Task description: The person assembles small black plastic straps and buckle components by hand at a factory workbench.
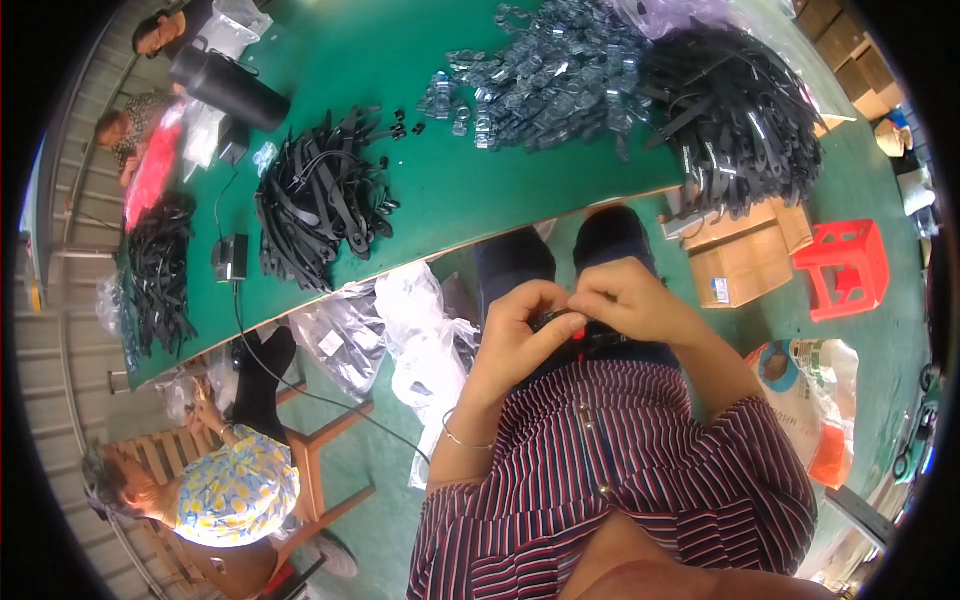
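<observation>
Piece [546, 319], small, dark, pinched in left hand [525, 328]; right hand [632, 298] close on its right, fingertips pressed together; long axis hidden.

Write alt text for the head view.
The person's left hand and right hand meet in front of a striped shirt, around a small, mostly hidden dark item. Beyond, a green table holds piles of black straps and translucent pieces.
</observation>
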The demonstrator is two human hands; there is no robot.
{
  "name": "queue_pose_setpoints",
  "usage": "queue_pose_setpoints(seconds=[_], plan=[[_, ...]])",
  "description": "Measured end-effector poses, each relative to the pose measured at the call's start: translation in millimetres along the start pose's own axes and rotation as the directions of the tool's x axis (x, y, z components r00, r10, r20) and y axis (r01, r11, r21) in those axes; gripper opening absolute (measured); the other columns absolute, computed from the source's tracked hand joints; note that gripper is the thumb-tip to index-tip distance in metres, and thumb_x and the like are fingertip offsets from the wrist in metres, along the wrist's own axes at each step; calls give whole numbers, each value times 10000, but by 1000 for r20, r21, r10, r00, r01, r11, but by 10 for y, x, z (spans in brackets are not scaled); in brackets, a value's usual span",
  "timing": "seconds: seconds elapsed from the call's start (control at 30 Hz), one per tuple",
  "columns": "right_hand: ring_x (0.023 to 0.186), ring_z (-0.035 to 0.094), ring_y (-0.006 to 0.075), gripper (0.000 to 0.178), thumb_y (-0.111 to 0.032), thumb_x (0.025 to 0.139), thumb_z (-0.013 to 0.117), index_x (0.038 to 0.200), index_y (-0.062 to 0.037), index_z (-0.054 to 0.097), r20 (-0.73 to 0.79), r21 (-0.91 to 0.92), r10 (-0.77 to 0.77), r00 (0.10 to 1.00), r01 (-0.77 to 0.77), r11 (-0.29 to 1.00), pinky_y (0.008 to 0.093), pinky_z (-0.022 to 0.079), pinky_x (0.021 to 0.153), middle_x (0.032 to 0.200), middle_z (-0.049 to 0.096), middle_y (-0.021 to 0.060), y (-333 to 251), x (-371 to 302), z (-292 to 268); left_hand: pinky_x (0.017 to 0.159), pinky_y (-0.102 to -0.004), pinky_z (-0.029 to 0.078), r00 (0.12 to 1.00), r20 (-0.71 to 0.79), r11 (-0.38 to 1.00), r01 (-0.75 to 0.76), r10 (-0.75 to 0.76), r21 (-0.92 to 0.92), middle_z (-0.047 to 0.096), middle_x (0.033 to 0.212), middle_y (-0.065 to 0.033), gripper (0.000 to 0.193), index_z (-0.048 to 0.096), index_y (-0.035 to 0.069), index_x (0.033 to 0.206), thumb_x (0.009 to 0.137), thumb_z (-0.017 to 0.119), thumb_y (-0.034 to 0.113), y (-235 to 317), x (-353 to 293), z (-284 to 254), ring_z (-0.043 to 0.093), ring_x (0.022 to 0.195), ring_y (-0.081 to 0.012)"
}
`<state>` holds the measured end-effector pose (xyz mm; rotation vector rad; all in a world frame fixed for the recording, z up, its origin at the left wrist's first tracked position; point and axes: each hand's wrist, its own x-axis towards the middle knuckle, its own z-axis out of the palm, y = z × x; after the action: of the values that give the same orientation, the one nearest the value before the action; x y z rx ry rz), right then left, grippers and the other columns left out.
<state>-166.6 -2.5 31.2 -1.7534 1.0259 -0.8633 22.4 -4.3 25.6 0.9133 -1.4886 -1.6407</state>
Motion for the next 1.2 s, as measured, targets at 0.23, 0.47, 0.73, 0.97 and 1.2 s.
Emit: queue_pose_setpoints(seconds=[0.23, 0.47, 0.73, 0.97, 1.2], plan=[[510, 440, 65, 238, -189, 863, 581, 711, -8, 556, 154, 433, 68, 986, -130, 892, 222, 337, 453, 571, 495, -8, -42, -50, 27, 508, -188, 382, 985, 152, 988, 95, -76, -122, 583, 652, -51, 165, 595, -28, 764, 767, 639, 131, 53, -18, -22, 507, 571, -71], [402, 347, 47, 267, -164, 885, 546, 667, -24, 480, 192, 932, 4, 981, -184, 312, 206, 285, 407, 522, 416, -6, -60, -99, 198, 394, -181, 303, 982, 183, 624, 174, -50, -762, 528, 561, -56, 205, 547, -13, 705, 760, 614, 172, -112, -66, 96, 425, 428, -59], [668, 451, 67, 225, -69, 684, 736, 864, -37, 605, 31, 476, 5, 1000, -19, 879, 172, 331, 522, 840, 496, -8, -194, 28, -10, 424, -159, 295, 984, 36, 894, 173, -174, -414, 536, 612, -13, 191, 586, 6, 795, 838, 584, 193, 86, -27, 73, 411, 467, -35], [657, 465, 64, 295, -52, 667, 742, 947, -55, 649, -199, 134, -218, 955, 247, 960, 187, 350, 518, 846, 533, 9, -89, 94, 30, 524, -167, 328, 983, 43, 951, 184, -178, -250, 540, 696, 9, 232, 570, 20, 846, 906, 492, 230, 156, -51, -3, 426, 586, -38], [602, 473, 45, 261, -34, 670, 738, 917, -38, 652, -164, 328, -73, 984, 124, 937, 176, 357, 533, 753, 590, -9, 4, 33, 40, 506, -164, 282, 986, 127, 893, 153, -109, -424, 488, 647, 23, 217, 566, 11, 857, 909, 502, 211, 26, -33, -17, 388, 565, -34]])
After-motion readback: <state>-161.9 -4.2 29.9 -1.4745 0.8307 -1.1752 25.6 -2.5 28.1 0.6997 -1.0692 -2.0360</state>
